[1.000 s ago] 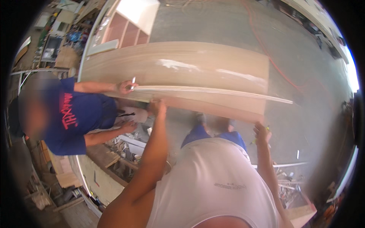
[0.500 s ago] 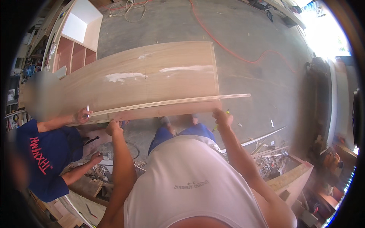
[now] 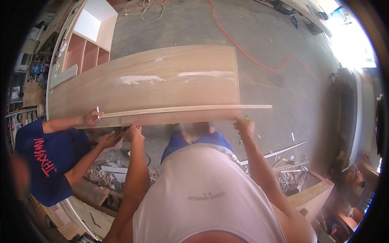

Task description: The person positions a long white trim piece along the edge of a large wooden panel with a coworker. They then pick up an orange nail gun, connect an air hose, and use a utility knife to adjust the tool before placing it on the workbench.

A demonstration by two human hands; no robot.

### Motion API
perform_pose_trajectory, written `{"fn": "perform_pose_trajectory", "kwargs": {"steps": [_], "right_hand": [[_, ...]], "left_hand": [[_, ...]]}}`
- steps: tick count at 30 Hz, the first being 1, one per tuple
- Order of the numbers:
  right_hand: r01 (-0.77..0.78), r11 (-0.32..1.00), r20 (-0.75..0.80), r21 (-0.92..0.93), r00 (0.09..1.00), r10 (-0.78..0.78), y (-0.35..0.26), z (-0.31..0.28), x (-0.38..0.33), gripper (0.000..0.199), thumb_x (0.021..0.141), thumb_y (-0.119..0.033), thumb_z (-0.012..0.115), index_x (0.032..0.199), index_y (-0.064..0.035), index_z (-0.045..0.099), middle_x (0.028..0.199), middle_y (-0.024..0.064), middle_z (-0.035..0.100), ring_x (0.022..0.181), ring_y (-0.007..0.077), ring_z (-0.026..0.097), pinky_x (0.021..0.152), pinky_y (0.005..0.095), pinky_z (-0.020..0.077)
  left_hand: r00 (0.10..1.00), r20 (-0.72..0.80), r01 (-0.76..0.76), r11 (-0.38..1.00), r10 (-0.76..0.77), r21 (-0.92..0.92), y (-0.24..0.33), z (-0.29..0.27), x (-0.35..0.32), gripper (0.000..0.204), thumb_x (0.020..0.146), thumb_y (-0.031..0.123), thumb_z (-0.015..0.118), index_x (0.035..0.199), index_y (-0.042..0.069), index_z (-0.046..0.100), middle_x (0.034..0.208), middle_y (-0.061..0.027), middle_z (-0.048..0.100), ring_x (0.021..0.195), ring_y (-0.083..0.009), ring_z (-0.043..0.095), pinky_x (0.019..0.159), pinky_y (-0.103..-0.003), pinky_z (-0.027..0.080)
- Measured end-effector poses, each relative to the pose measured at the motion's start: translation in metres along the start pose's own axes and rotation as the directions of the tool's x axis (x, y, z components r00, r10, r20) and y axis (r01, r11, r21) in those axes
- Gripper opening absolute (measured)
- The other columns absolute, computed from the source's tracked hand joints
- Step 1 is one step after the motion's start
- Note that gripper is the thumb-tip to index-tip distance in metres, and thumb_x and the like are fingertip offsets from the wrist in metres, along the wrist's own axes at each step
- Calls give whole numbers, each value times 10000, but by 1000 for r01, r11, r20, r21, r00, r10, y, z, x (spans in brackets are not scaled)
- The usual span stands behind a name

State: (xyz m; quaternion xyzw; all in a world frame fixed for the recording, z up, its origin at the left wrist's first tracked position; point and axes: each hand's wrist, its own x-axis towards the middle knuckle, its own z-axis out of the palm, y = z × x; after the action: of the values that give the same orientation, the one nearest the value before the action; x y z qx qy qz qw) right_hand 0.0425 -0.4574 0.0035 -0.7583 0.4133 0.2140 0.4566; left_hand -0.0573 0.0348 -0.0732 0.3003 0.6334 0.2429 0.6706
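Observation:
A wide plywood panel (image 3: 194,89) with white filler smears lies in front of me, and a long thin plywood strip (image 3: 186,108) stands along its near side, its right end jutting past the panel. Below the strip runs a narrow reddish board face (image 3: 182,116). My left hand (image 3: 134,133) is closed at this board's near edge, left of my legs. My right hand (image 3: 245,127) is closed round a slim yellow-green pen-like stick (image 3: 240,141), its fingers against the board's right corner. On the left, a co-worker's hand (image 3: 93,116) holds a white marker (image 3: 97,111) by the strip's left end.
The co-worker's other hand (image 3: 108,139) is close beside my left one. A white-lined cabinet (image 3: 91,36) stands at the far left. An orange hose (image 3: 243,50) crosses the concrete floor. Wood scraps (image 3: 289,176) fill a wooden bin (image 3: 312,192) to my right.
The co-worker's lower hand has risen to the board beside my left hand, and their head has moved back off the panel. My hands remain at the board. The whole view has shifted slightly.

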Motion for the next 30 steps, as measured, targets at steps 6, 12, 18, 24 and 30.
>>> {"fn": "perform_pose_trajectory", "kwargs": {"steps": [6,12,18,24,30], "right_hand": [[14,1000,49,10,999,-14,3,-9,0,249,834,-247,709,837,1,687,729,96,710,582,152,684,400,268,451],[199,980,-47,-9,979,-199,16,-8,7,260,805,-226,734,863,16,660,803,121,708,581,189,674,467,311,493],[396,911,-107,-119,907,-408,34,-1,28,259,757,-167,733,926,13,655,772,116,689,576,178,649,525,308,500],[419,884,-108,-208,888,-446,32,-5,25,257,783,-215,715,898,14,695,714,122,685,586,192,657,573,335,518],[409,894,-127,-182,892,-434,22,-7,9,258,764,-243,713,871,-10,729,756,162,695,696,270,678,672,382,515]], "left_hand": [[999,35,17,953,-29,304,-38,28,-94,236,931,94,618,1027,-120,591,1001,-172,640,890,-248,663,790,-348,596],[984,127,62,916,-122,396,-51,32,-132,249,923,110,634,1037,-108,596,1004,-155,654,877,-232,667,778,-325,599],[928,195,198,864,-317,463,-76,39,-144,264,915,102,640,1071,-102,581,1015,-166,654,898,-263,670,777,-321,598],[911,241,184,853,-335,489,-101,54,-171,274,914,82,639,1095,-110,565,1047,-205,632,935,-290,665,818,-334,596],[929,213,157,845,-302,510,-100,59,-180,272,927,65,616,1104,-129,549,1066,-216,624,960,-299,664,849,-346,597]]}}
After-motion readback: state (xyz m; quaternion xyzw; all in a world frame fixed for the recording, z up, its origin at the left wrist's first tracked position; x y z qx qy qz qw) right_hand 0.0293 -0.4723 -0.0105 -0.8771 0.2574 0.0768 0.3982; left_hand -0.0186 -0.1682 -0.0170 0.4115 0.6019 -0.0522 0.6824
